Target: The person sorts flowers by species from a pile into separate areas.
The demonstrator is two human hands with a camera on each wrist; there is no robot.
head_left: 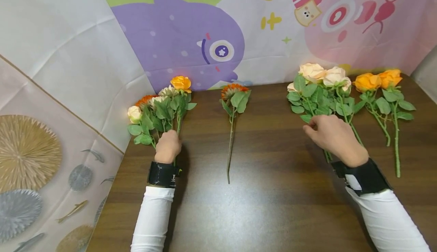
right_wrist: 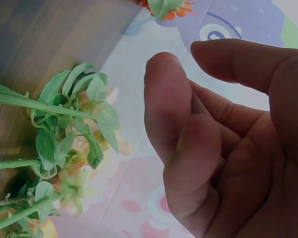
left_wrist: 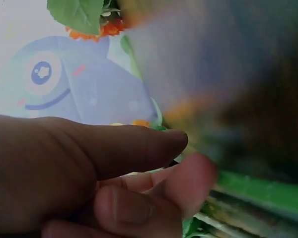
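My left hand (head_left: 168, 147) is down over the stems of a mixed flower bunch (head_left: 164, 109) with orange, cream and whitish heads. In the left wrist view its thumb and forefinger almost meet beside a green stem (left_wrist: 260, 192); whether they pinch it is hidden. My right hand (head_left: 336, 138) hovers over the stems of the peach roses (head_left: 317, 81). Its fingers (right_wrist: 169, 99) are loosely bent, the thumb apart, with nothing between them. Between both hands a single orange-red flower (head_left: 233, 96) lies on its own, its stem pointing toward me.
Two orange roses (head_left: 379, 83) lie at the far right, stems toward the front. Behind the brown wooden table (head_left: 266, 168) hangs a cartoon-print cloth (head_left: 191, 35). A patterned cloth (head_left: 75, 130) borders the table's left side.
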